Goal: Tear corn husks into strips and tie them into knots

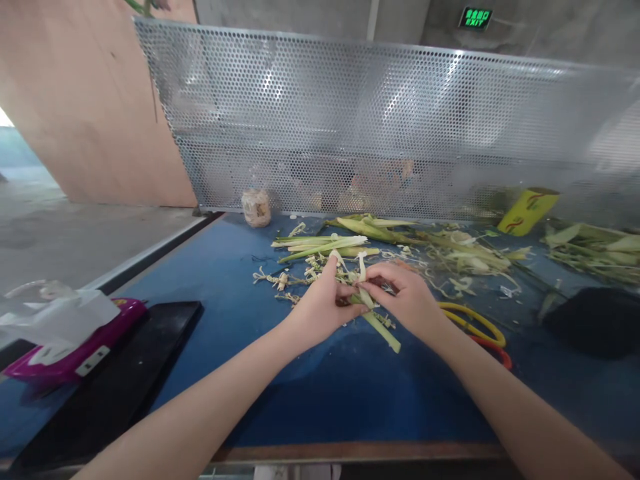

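Note:
My left hand (327,300) and my right hand (403,293) meet over the middle of the table. Between them is a pale green corn husk strip (383,331), its loose end slanting down to the right and a whitish end sticking up. The fingers of both hands are pinched closed on it; some fingertips are hidden. Just beyond lies a bundle of flat green husk strips (325,245). Small braided husk pieces (274,277) are scattered to the left of the hands and partly beneath them.
Whole green husks (375,230) and shredded scraps (465,257) spread behind and right. Yellow (480,317) and red rings lie by my right forearm. A yellow box (529,212), a wrapped roll (256,208) and a perforated metal screen (325,120) stand behind. A purple tissue box (75,347) stands left.

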### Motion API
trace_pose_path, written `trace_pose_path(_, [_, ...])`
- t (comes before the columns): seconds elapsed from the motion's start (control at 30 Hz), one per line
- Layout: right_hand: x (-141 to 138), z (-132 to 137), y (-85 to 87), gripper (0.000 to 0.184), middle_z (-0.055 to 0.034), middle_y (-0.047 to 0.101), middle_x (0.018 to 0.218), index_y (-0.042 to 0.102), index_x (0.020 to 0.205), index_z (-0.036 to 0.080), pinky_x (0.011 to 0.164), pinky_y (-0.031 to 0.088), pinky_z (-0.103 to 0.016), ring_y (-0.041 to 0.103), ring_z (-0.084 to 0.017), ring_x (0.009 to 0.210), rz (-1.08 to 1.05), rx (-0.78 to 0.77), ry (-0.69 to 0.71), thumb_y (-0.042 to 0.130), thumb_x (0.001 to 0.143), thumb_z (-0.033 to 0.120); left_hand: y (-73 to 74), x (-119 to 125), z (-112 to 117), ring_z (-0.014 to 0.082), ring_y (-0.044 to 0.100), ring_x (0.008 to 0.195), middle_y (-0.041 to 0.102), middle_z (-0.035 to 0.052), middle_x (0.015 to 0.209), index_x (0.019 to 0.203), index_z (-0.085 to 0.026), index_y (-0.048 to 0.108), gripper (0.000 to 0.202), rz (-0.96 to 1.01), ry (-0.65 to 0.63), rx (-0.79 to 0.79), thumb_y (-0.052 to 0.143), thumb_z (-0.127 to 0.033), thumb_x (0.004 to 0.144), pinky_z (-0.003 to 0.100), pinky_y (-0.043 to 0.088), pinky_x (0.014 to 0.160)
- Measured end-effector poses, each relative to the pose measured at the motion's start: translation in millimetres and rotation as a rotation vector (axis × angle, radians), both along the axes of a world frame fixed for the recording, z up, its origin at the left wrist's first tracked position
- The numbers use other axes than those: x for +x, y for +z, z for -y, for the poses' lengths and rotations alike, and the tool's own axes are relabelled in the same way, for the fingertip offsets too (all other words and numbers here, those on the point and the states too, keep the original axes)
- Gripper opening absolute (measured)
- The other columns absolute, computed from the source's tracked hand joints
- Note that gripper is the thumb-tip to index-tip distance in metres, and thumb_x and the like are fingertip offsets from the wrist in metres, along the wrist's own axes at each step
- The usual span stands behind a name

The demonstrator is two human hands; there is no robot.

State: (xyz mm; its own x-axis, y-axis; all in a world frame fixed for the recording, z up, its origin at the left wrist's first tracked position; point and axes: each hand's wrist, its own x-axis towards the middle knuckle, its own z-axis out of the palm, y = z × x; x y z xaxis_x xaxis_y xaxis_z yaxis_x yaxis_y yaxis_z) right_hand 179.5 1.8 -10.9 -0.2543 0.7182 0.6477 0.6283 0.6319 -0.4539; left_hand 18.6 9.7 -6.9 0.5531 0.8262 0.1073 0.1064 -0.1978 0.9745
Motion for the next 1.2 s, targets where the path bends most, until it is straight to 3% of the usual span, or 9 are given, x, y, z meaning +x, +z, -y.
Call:
trace_pose_path(0.23, [-1.7,2.2,2.4,0.006,-0.0010,0.060,0.069,0.056,0.073,0.019,0.058,0.044,-0.024,0.055,-0.013,0.062,-0.045,-0.003,-0.017,0.056,0.075,0.014,-1.6,-3.0,-2.3,0.0092,0.048,0.053,0.060,0.0001,0.070,0.138,-0.013,0.003,0.094,0.076,-0.048,-0.137,0.066,-0.020,0.068,0.025,0.037,0.052])
trace_pose_path(0.53, [-3.2,4.7,4.7,0.006,0.0006,0.058,0.065,0.057,0.071,0.019,0.057,0.044,-0.024,0.053,-0.012,0.059,-0.070,-0.025,0.001,0.058,0.073,0.014,2.7,-1.7,-2.1,0.0068,0.045,0.050,0.057,-0.0015,0.067,0.123,-0.010,0.035,0.071,0.089,-0.023,-0.192,0.070,-0.030,0.065,0.024,0.036,0.051])
trace_pose_path(0.63, [-4.8,4.9,5.0,0.005,0.0009,0.058,0.066,0.057,0.074,0.020,0.057,0.045,-0.023,0.054,-0.011,0.061,-0.177,-0.142,0.044,0.058,0.072,0.015,-1.7,-1.3,-3.8,0.0064,0.044,0.048,0.056,-0.0024,0.065,0.120,-0.011,0.037,0.069,0.104,0.011,-0.178,0.071,-0.032,0.063,0.022,0.034,0.048])
trace_pose_path(0.77, [-5.0,2.0,2.7,0.022,0.0013,0.059,0.072,0.051,0.095,0.020,0.059,0.046,-0.023,0.055,-0.011,0.064,-0.423,-0.384,0.148,0.057,0.073,0.017,-2.9,-1.8,-4.9,0.0053,0.039,0.045,0.052,-0.0059,0.058,0.118,-0.012,0.040,0.064,0.093,0.006,-0.175,0.070,-0.028,0.064,0.021,0.031,0.047])
trace_pose_path(0.87, [-4.5,0.2,-0.4,0.024,0.0009,0.057,0.074,0.050,0.097,0.020,0.059,0.046,-0.024,0.054,-0.010,0.065,-0.533,-0.498,0.247,0.057,0.074,0.018,-2.5,-1.8,-4.5,0.0052,0.040,0.045,0.055,-0.0046,0.060,0.113,-0.013,0.042,0.061,0.086,-0.008,-0.185,0.071,-0.030,0.062,0.021,0.032,0.046])
trace_pose_path(1.03, [-5.9,3.3,-0.7,0.029,0.0008,0.054,0.076,0.050,0.099,0.022,0.064,0.047,-0.024,0.054,-0.011,0.072,-0.559,-0.501,0.368,0.059,0.072,0.015,-4.6,-1.1,-4.7,0.0047,0.038,0.043,0.049,-0.0072,0.050,0.076,-0.016,0.046,0.032,0.057,-0.016,-0.129,0.071,-0.032,0.061,0.020,0.031,0.044])
trace_pose_path(1.2, [-8.3,4.8,3.4,0.038,0.0019,0.052,0.076,0.051,0.103,0.023,0.068,0.048,-0.026,0.056,-0.011,0.073,-0.477,-0.472,0.236,0.061,0.068,0.013,-4.0,-0.2,-2.5,0.0047,0.040,0.043,0.056,-0.0057,0.056,0.083,-0.017,0.042,0.037,-0.005,0.020,-0.162,0.070,-0.027,0.061,0.018,0.029,0.043])
